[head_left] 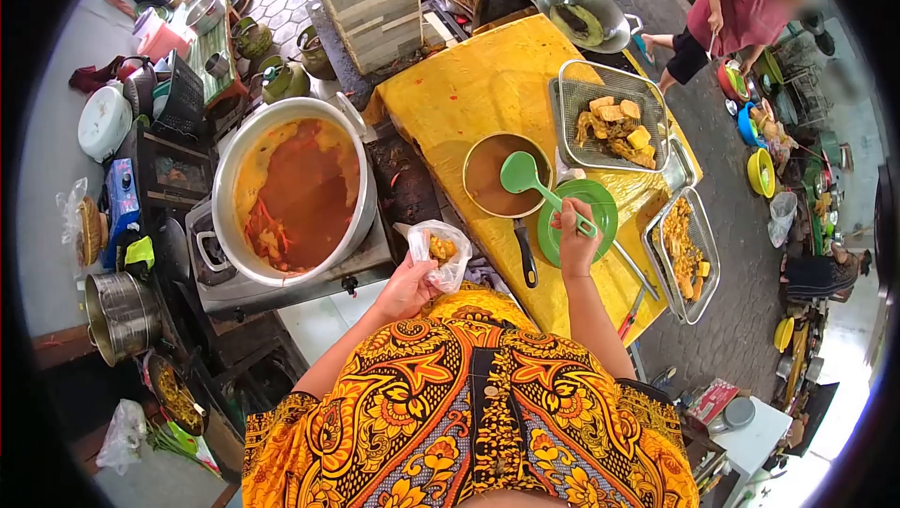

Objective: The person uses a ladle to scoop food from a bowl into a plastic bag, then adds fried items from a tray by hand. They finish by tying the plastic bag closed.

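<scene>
My left hand (410,289) grips a clear plastic bag (454,274) with yellowish pieces of food inside, close to my body. In my right hand (576,238) is the handle of a green ladle (521,172), its bowl over a saucepan (487,145) of brown sauce. The saucepan's black handle (525,260) points toward me. Under the right hand lies a green plate (605,213), partly covered by the hand and ladle. Left of the bag, a large pot (225,217) of reddish-orange broth stands on a stove.
Two wire baskets hold fried food, one at the back (572,114) and one at the right (696,306). Tongs (637,272) lie on the yellow-covered table (450,77). A wok (614,25) sits beyond it. Another person (736,11) bends over bowls at the far right.
</scene>
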`<state>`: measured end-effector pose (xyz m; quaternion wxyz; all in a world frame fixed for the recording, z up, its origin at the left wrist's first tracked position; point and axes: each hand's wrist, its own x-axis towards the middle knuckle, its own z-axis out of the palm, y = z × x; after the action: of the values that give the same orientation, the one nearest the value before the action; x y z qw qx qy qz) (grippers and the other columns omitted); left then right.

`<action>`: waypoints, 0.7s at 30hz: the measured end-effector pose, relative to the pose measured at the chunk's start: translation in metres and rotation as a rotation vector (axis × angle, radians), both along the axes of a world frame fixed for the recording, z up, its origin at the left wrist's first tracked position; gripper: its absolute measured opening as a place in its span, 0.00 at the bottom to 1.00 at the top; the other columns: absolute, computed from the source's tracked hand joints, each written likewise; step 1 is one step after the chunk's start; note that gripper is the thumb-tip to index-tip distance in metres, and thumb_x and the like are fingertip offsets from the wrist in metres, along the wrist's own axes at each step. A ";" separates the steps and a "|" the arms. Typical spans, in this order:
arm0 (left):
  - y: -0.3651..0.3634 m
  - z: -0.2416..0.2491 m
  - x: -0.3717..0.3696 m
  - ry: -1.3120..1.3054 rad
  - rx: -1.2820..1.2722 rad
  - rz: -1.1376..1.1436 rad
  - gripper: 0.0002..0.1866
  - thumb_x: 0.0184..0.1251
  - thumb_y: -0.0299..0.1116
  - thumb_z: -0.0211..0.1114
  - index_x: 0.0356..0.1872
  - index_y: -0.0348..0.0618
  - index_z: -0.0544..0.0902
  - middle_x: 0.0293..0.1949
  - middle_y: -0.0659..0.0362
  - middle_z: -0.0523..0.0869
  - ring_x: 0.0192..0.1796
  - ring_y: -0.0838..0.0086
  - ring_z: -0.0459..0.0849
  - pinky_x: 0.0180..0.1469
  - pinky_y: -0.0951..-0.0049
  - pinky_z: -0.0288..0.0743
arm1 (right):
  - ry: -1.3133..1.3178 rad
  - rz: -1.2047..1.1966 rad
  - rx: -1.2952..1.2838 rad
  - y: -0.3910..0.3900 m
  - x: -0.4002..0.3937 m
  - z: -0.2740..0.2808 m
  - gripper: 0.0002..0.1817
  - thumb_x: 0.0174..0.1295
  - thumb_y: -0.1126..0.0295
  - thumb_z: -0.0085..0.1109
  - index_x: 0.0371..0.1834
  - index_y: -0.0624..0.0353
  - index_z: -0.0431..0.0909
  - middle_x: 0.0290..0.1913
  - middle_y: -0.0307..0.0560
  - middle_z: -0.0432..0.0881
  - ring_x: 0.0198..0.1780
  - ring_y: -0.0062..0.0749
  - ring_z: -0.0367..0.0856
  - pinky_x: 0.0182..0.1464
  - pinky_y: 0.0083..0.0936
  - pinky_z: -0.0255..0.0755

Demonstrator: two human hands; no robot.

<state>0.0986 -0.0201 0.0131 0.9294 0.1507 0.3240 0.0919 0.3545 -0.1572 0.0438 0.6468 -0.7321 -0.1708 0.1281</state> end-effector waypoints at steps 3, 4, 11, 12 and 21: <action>-0.005 0.005 0.009 0.006 0.021 -0.019 0.28 0.69 0.23 0.47 0.69 0.52 0.53 0.59 0.54 0.71 0.55 0.65 0.78 0.54 0.61 0.76 | -0.040 0.000 -0.024 0.002 0.003 -0.001 0.11 0.65 0.67 0.57 0.40 0.66 0.79 0.27 0.38 0.78 0.27 0.18 0.76 0.31 0.19 0.73; -0.007 0.005 0.012 -0.009 0.022 -0.019 0.28 0.68 0.23 0.48 0.68 0.52 0.54 0.58 0.54 0.72 0.55 0.65 0.78 0.55 0.61 0.76 | -0.060 0.009 -0.033 0.001 0.004 -0.003 0.11 0.65 0.67 0.57 0.40 0.66 0.79 0.27 0.38 0.79 0.27 0.18 0.76 0.31 0.19 0.73; -0.017 -0.001 0.033 -0.061 0.041 -0.025 0.27 0.68 0.24 0.48 0.67 0.51 0.55 0.56 0.55 0.74 0.53 0.65 0.80 0.54 0.61 0.77 | -0.146 0.056 -0.073 0.000 0.011 -0.011 0.10 0.65 0.67 0.57 0.39 0.65 0.79 0.27 0.38 0.78 0.27 0.17 0.76 0.31 0.19 0.73; -0.018 -0.004 0.035 -0.061 0.041 -0.027 0.27 0.68 0.24 0.48 0.67 0.51 0.55 0.56 0.55 0.74 0.53 0.65 0.80 0.54 0.61 0.77 | -0.146 0.055 -0.073 -0.001 0.012 -0.011 0.10 0.65 0.67 0.57 0.39 0.65 0.79 0.27 0.38 0.78 0.27 0.17 0.76 0.31 0.19 0.73; -0.022 -0.021 0.058 -0.012 0.027 0.020 0.27 0.68 0.24 0.48 0.65 0.55 0.54 0.54 0.54 0.76 0.50 0.64 0.82 0.52 0.58 0.79 | -0.058 0.084 -0.007 -0.003 0.018 -0.017 0.11 0.65 0.66 0.58 0.40 0.64 0.79 0.28 0.39 0.78 0.27 0.18 0.76 0.31 0.20 0.72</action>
<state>0.1563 -0.0424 -0.0082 0.9283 0.1593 0.3187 0.1066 0.3723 -0.1603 0.0269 0.6329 -0.7301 -0.2197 0.1345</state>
